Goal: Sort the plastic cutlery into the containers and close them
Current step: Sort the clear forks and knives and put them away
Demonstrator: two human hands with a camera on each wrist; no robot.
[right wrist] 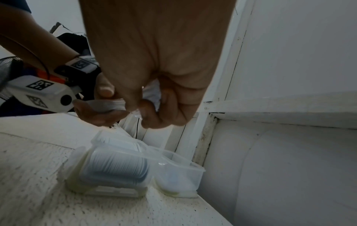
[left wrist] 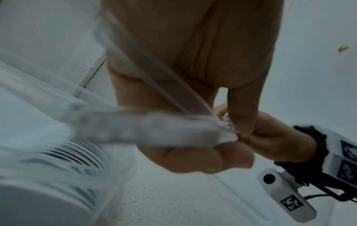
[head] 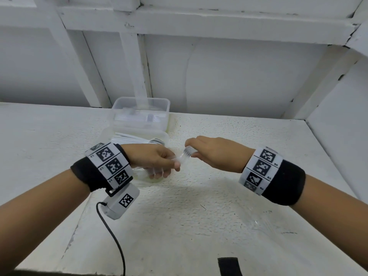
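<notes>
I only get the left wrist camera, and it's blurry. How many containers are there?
Observer: Two clear rectangular plastic containers, the nearer container in front of the farther container, by the wall.
Operator: Is my bundle over one?
Observer: Seemingly not. The left hand and right hand hold the bundle of clear plastic cutlery over the white table, right of the nearer container.
Operator: What's in the nearer one?
Observer: Stacked white plastic spoons.

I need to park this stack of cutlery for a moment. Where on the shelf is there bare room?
The shelf is bare right of the two containers, through to the side wall. The near surface under both wrists is bare too, save the cable by the left wrist. It is crowded at the back left, where the near container and far container stand together against the wall.
</notes>
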